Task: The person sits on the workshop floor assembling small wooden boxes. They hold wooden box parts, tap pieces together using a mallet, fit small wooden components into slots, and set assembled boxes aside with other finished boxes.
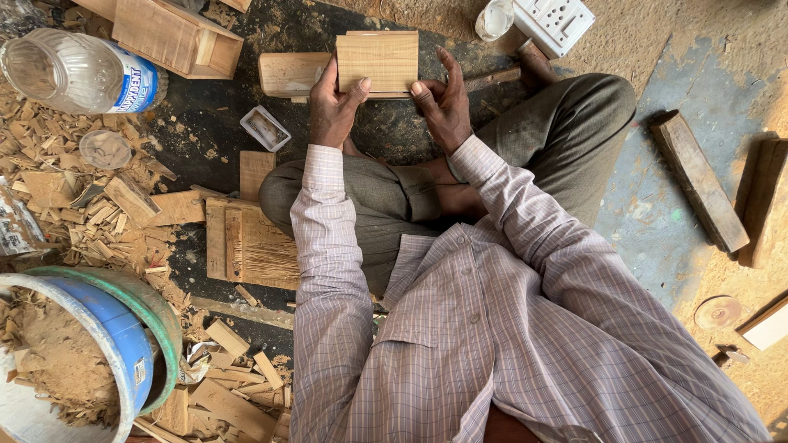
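I sit cross-legged on the floor and hold a small rectangular wooden board [377,61] in front of me with both hands. My left hand [332,107] grips its left lower edge, thumb on the face. My right hand [443,102] holds the right lower edge, fingers raised alongside it. Another pale wooden block [289,74] lies on the floor just behind the held board, to the left.
A wooden box [176,37] and a clear plastic jar [74,72] lie at far left. Wood scraps [90,197] litter the left floor near a blue tub [107,344] of sawdust. A flat panel [246,246] lies by my knee. Dark planks [698,180] rest at right, a white switch plate [554,23] ahead.
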Demonstrator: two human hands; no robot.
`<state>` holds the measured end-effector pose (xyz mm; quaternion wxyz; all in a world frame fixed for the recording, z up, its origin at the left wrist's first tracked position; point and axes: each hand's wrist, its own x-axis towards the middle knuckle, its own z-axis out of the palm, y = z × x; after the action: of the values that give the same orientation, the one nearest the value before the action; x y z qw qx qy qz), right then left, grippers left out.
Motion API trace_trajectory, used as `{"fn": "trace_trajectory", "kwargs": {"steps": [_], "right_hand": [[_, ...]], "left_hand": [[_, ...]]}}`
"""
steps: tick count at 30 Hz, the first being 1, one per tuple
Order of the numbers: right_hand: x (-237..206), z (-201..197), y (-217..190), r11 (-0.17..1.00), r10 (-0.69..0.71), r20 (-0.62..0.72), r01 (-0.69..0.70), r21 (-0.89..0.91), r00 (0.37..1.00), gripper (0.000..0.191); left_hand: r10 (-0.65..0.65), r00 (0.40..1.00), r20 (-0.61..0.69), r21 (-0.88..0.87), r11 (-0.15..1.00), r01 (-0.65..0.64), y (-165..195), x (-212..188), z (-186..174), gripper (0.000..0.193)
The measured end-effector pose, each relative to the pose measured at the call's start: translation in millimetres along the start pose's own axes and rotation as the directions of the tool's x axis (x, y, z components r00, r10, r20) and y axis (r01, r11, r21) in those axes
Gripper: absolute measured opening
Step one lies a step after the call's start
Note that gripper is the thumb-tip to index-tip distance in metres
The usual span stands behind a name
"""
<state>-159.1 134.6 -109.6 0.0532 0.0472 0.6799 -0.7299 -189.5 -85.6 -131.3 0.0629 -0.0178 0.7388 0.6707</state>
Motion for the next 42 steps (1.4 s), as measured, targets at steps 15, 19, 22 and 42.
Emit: {"fn": "trace_trajectory", "kwargs": {"steps": [15, 19, 22, 42], "right_hand": [[-0.1, -1.1, -7.7, 0.988, 0.146, -0.006, -0.146, 0.052, 0.989, 0.084], [-0.6, -1.7, -8.3, 0.989, 0.132, 0.006, -0.132, 0.064, 0.991, 0.084], [0.0, -1.7, -8.4, 0.987, 0.148, 0.003, -0.148, 0.060, 0.989, 0.084], [61.4, -3.2, -42.8, 1.000, 0.008, -0.122, -0.005, 0.022, 0.992, 0.094]], "left_hand": [[0.071, 0.997, -0.006, 0.061, 0.996, -0.070, 0.6, -1.4, 1.3, 0.091], [0.039, 0.999, -0.006, 0.058, 0.998, -0.038, 1.0, -1.9, 0.2, 0.091], [0.032, 0.999, -0.009, 0.062, 0.998, -0.031, 2.3, -2.5, 1.3, 0.091], [0.136, 0.991, 0.015, -0.076, 0.988, -0.135, 12.7, -4.2, 3.5, 0.088]]}}
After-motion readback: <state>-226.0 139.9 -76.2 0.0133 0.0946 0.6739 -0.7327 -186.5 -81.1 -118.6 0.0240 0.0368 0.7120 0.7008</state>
